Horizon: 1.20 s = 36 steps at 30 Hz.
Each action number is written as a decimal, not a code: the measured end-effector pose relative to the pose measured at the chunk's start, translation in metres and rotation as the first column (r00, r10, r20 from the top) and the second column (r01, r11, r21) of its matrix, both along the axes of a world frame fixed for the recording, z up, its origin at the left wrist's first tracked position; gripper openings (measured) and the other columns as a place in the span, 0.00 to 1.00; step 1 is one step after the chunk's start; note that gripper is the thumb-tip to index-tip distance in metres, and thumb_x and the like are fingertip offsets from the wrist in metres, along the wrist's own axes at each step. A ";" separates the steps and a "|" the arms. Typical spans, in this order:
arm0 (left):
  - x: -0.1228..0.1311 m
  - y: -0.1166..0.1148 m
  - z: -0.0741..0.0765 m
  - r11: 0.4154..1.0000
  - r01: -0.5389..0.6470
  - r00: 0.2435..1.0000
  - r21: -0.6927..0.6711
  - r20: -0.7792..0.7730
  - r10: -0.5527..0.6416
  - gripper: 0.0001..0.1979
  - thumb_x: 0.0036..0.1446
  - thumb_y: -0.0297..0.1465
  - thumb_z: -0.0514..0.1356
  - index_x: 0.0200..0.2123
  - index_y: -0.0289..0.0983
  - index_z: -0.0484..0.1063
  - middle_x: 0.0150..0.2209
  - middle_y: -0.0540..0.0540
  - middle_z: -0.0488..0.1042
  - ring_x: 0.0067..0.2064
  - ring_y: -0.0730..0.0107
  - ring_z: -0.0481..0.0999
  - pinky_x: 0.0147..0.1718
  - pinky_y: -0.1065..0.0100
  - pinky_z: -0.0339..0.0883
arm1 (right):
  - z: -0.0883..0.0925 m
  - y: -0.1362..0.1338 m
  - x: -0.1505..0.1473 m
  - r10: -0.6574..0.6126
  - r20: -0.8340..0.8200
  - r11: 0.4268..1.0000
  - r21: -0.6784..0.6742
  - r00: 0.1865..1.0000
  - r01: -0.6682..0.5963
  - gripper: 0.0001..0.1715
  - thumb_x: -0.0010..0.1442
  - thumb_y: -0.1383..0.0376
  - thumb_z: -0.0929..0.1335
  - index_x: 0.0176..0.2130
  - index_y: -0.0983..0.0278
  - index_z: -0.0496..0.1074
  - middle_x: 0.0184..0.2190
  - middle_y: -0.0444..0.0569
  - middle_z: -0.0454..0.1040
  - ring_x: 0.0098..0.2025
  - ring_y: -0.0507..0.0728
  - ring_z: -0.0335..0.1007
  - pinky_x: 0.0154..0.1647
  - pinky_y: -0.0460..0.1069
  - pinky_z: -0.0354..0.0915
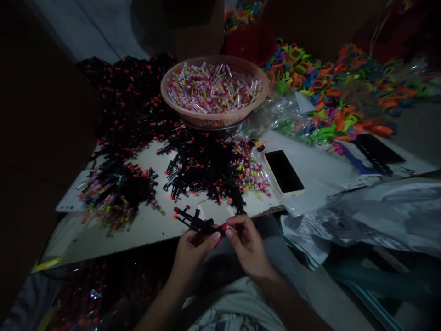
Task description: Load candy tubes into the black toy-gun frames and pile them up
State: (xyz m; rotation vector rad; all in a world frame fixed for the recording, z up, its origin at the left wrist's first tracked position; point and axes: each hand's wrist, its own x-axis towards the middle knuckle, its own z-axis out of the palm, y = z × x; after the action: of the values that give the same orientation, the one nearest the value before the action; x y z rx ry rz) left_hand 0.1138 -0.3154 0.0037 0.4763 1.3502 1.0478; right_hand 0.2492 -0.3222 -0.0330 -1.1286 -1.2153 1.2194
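Note:
My left hand (195, 248) is closed around a black toy gun (196, 221) with orange-red tips, held above the table's front edge. It may be more than one gun; I cannot tell. At the gun's right end, my right hand (250, 246) pinches a small red-ended tube (225, 227), mostly covered by the fingers. Just beyond the hands lies a heap of black toy guns (206, 161). Small colourful tubes (253, 177) are scattered along its right side. To the left sits a bunch of guns with tubes attached (113, 195).
A pink basin (165, 94) full of wrapped small tubes stands behind the heap. A larger pile of black guns (131, 101) rises at the back left. On the right are a phone (284, 171), plastic bags (379, 211) and a pile of bright plastic pieces (330, 78).

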 end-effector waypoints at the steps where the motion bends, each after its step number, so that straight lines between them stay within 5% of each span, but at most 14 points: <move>1: 0.000 -0.001 0.000 1.000 0.003 1.000 0.005 -0.011 -0.003 0.20 0.29 0.35 0.75 0.29 0.34 0.78 0.29 0.46 0.79 0.31 0.69 0.77 0.33 0.71 0.71 | -0.001 0.000 0.000 -0.006 0.001 1.000 0.025 1.000 0.006 0.07 0.63 0.60 0.64 0.41 0.59 0.64 0.36 0.46 0.70 0.38 0.53 0.69 0.39 0.47 0.66; 12: 0.001 -0.005 -0.002 0.998 -0.048 0.996 0.038 -0.076 0.050 0.19 0.31 0.35 0.74 0.29 0.33 0.79 0.27 0.45 0.80 0.29 0.67 0.78 0.34 0.69 0.73 | 0.016 -0.004 0.001 -0.127 0.340 0.920 0.391 0.932 -0.017 0.08 0.61 0.73 0.62 0.38 0.60 0.61 0.37 0.49 0.70 0.41 0.55 0.69 0.41 0.50 0.66; 21: -0.002 -0.017 -0.012 0.986 -0.087 0.984 0.143 -0.143 0.107 0.15 0.33 0.33 0.73 0.26 0.34 0.78 0.25 0.46 0.79 0.25 0.70 0.77 0.26 0.72 0.72 | 0.021 -0.008 0.000 0.015 0.233 0.958 0.274 0.972 -0.081 0.09 0.60 0.73 0.62 0.37 0.60 0.59 0.36 0.47 0.69 0.40 0.54 0.67 0.41 0.49 0.65; 30: 0.001 -0.020 -0.006 0.973 -0.121 0.978 0.196 -0.146 0.151 0.14 0.29 0.33 0.74 0.24 0.35 0.78 0.27 0.46 0.80 0.30 0.65 0.79 0.32 0.69 0.74 | 0.026 -0.014 -0.003 -0.057 0.247 0.925 0.378 0.967 -0.042 0.12 0.59 0.76 0.62 0.39 0.60 0.59 0.38 0.47 0.68 0.41 0.52 0.66 0.43 0.48 0.63; 36: -0.003 -0.014 -0.010 0.991 -0.089 0.994 0.097 -0.060 0.095 0.17 0.32 0.34 0.74 0.29 0.35 0.79 0.30 0.45 0.80 0.35 0.63 0.79 0.39 0.66 0.72 | 0.016 -0.007 -0.003 0.034 0.352 0.917 0.361 0.935 -0.169 0.09 0.60 0.73 0.62 0.39 0.61 0.58 0.38 0.49 0.69 0.41 0.55 0.66 0.42 0.50 0.64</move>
State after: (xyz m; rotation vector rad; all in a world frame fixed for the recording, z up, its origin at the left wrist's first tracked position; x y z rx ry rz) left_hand 0.1105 -0.3294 -0.0064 0.5255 1.3949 1.1846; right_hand 0.2465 -0.3292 -0.0171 -1.0078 -1.7131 0.8219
